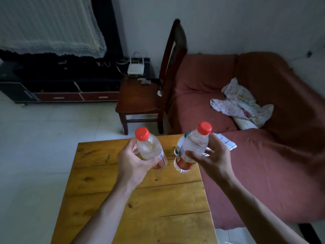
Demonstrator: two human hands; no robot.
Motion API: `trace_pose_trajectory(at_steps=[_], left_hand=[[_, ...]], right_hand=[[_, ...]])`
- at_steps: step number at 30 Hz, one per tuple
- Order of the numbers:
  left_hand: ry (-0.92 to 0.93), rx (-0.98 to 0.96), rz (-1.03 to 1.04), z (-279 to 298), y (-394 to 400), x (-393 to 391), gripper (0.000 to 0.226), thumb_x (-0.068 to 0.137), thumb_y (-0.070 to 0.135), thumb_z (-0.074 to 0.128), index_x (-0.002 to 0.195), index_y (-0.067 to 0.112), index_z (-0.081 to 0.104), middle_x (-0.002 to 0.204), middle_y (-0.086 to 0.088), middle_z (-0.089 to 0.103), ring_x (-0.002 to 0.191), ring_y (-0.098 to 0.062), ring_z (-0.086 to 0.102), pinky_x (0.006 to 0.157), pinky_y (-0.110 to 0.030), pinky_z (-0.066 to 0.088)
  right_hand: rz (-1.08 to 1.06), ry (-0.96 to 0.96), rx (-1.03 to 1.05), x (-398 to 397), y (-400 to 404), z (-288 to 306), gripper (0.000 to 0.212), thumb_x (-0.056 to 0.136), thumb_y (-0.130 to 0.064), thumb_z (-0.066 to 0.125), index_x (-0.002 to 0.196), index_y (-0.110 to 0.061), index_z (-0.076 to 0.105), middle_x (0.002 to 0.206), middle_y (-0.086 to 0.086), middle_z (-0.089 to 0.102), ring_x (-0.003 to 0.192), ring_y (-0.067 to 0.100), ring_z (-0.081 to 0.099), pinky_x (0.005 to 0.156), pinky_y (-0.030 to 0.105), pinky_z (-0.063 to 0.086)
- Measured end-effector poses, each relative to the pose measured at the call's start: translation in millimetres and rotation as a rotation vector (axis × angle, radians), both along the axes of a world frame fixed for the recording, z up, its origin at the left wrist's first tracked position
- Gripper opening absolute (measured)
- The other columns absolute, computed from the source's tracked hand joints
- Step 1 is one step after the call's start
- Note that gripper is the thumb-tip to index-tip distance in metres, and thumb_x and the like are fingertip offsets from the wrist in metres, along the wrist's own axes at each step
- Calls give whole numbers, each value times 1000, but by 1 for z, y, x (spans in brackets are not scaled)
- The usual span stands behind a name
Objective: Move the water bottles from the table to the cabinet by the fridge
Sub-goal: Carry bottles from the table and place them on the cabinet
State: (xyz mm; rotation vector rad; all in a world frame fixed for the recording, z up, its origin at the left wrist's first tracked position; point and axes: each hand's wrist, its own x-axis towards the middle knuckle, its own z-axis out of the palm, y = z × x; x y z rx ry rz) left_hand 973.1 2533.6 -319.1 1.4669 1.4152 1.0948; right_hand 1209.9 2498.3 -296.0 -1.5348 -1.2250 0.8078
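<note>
My left hand (134,160) grips a clear water bottle with a red cap (149,146), held above the wooden table (140,208). My right hand (213,160) grips a second red-capped clear bottle (193,147), tilted to the right over the table's far right corner. Behind that bottle stands a third bottle with a green cap (180,144) on the table, mostly hidden. No cabinet or fridge is in view.
A dark wooden chair (140,101) stands beyond the table. A red-covered sofa (263,138) runs along the right, with a crumpled cloth (241,104) on it. A black TV stand (58,85) with a router (136,69) sits at the back left. Pale tiled floor lies to the left.
</note>
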Motion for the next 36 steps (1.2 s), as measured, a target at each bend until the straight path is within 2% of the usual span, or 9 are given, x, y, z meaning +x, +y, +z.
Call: trace_pose_trajectory(at_steps=[5, 10, 14, 17, 20, 23, 29, 33, 36], left_hand=[[28, 94, -11, 89, 6, 5, 66, 52, 27, 96, 110, 26, 64, 101, 10, 73, 92, -2, 69, 85, -38, 60], [-39, 204, -45, 155, 4, 14, 56, 59, 20, 95, 107, 26, 67, 97, 7, 75, 87, -8, 72, 80, -42, 61], [-75, 286, -73, 180, 0, 23, 53, 60, 28, 95, 105, 25, 68, 94, 8, 75, 85, -7, 72, 77, -39, 61], [-97, 295, -124, 183, -4, 27, 54, 59, 36, 94, 105, 25, 69, 94, 8, 75, 86, -6, 72, 77, -37, 61], [-103, 304, -172, 183, -14, 30, 56, 57, 41, 93, 105, 24, 68, 92, 9, 75, 84, -2, 71, 73, -24, 59], [-83, 299, -192, 183, -29, 31, 54, 59, 39, 93, 105, 24, 68, 90, 11, 74, 84, 1, 70, 69, -16, 55], [-26, 313, -172, 198, -66, 29, 56, 58, 29, 95, 107, 25, 68, 92, 11, 74, 84, 1, 70, 71, -19, 55], [31, 310, -73, 206, -104, 21, 55, 59, 28, 94, 107, 26, 68, 92, 12, 74, 83, 2, 69, 71, -21, 55], [52, 269, 68, 205, -141, 8, 52, 60, 29, 93, 103, 30, 65, 91, 15, 71, 81, 3, 68, 71, -19, 53]], right_hand=[[15, -11, 112, 7, -6, 85, 43, 66, -8, 89, 102, -19, 68, 92, -6, 75, 87, 10, 72, 73, 23, 56], [59, -43, 177, 15, -19, 155, 49, 66, -12, 90, 109, -18, 68, 100, -2, 76, 92, 12, 74, 79, 30, 59], [29, -99, 221, 14, -35, 186, 46, 69, -14, 89, 109, -18, 68, 101, -2, 76, 93, 13, 74, 80, 32, 60], [-24, -126, 236, 13, -52, 195, 43, 68, -9, 88, 106, -18, 69, 98, -1, 76, 89, 15, 74, 75, 33, 61], [-66, -148, 228, 14, -71, 197, 43, 66, -6, 89, 104, -17, 70, 95, -3, 76, 84, 13, 75, 69, 33, 63], [-109, -174, 227, 18, -86, 197, 45, 65, -9, 91, 103, -19, 70, 94, -10, 76, 84, 9, 74, 72, 26, 61], [-127, -215, 256, 27, -119, 202, 48, 63, -15, 92, 105, -18, 71, 93, -7, 76, 83, 4, 73, 77, 26, 61], [-50, -221, 283, 31, -137, 196, 51, 63, -21, 93, 108, -22, 70, 98, -8, 75, 90, 8, 73, 79, 34, 62], [31, -231, 296, 19, -150, 187, 53, 61, -20, 93, 108, -25, 70, 96, -15, 74, 89, 4, 72, 75, 24, 60]])
